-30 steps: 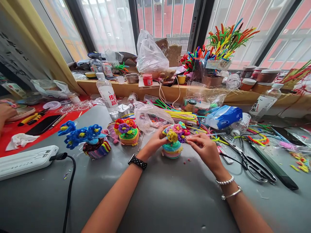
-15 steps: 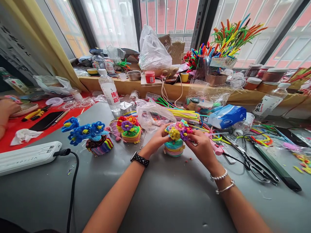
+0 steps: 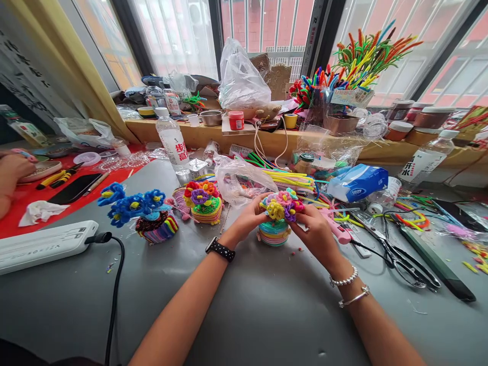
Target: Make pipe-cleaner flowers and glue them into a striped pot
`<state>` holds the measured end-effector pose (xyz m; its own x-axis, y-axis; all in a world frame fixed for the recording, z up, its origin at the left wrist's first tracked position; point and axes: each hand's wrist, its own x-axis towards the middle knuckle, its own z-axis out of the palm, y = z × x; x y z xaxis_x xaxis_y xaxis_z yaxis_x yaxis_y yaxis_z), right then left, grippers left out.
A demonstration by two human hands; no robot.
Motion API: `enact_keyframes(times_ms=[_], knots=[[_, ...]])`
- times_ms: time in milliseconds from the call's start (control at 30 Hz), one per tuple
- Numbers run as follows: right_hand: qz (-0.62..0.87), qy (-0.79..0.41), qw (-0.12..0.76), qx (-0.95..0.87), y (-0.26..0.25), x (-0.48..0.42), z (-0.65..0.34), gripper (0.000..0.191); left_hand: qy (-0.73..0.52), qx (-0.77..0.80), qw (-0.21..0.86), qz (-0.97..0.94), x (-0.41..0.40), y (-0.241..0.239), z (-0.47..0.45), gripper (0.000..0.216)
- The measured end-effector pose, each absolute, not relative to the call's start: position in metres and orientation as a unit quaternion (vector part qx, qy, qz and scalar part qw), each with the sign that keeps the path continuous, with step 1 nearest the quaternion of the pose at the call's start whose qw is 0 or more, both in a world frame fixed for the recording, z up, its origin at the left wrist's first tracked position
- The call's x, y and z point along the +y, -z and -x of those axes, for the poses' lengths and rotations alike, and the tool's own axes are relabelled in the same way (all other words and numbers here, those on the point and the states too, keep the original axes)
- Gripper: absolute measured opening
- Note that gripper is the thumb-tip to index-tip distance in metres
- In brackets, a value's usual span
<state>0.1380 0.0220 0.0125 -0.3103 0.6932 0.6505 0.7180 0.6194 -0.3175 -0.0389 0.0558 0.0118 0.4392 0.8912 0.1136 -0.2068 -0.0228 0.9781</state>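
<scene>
A small pot (image 3: 273, 235) wound in pastel pipe cleaners stands upright on the grey table, topped by a bunch of pipe-cleaner flowers (image 3: 277, 207) in yellow, pink, purple and red. From the left side, my left hand (image 3: 249, 219) is closed on the flowers, its fingertips partly hidden behind them. On the opposite side my right hand (image 3: 317, 226) pinches the red and purple blooms. A second pot with red, orange and purple flowers (image 3: 202, 203) sits to the left. Farther left, a striped pot (image 3: 158, 227) bears blue flowers (image 3: 133, 203).
Scissors (image 3: 400, 259), a pink glue gun (image 3: 341, 233) and a dark green bar (image 3: 438, 264) lie at right. A white power bank (image 3: 46, 246) with a black cable is at left. Behind stand a water bottle (image 3: 171, 140) and pipe-cleaner bundles (image 3: 293, 179). Another person's hand (image 3: 13, 170) shows far left.
My right fingers have shifted slightly around the red and purple blooms. Both hands stay at the flowers, and the pot stays in place. The view has moved very slightly.
</scene>
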Motion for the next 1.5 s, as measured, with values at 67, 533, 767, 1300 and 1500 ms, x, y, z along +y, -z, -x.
enact_keyframes(times_ms=[67,533,767,1300,1500], knots=[[0.435,0.015,0.392,-0.810,-0.0124,0.0220,-0.1379,0.013,-0.434,0.303,0.628,-0.570,0.0560,-0.0114,0.0393,0.068],[0.424,0.006,0.396,-0.815,-0.0125,0.0224,-0.1379,0.011,-0.438,0.288,0.638,-0.565,0.0558,-0.0120,0.0385,0.068],[0.429,-0.006,0.383,-0.818,-0.0127,0.0213,-0.1385,0.010,-0.439,0.289,0.638,-0.562,0.0553,-0.0121,0.0382,0.067],[0.455,-0.035,0.367,-0.810,-0.0142,0.0149,-0.1382,0.014,-0.432,0.295,0.630,-0.574,0.0555,-0.0119,0.0391,0.067],[0.458,-0.037,0.362,-0.811,-0.0154,0.0135,-0.1368,0.014,-0.437,0.301,0.626,-0.571,0.0544,-0.0126,0.0388,0.064]])
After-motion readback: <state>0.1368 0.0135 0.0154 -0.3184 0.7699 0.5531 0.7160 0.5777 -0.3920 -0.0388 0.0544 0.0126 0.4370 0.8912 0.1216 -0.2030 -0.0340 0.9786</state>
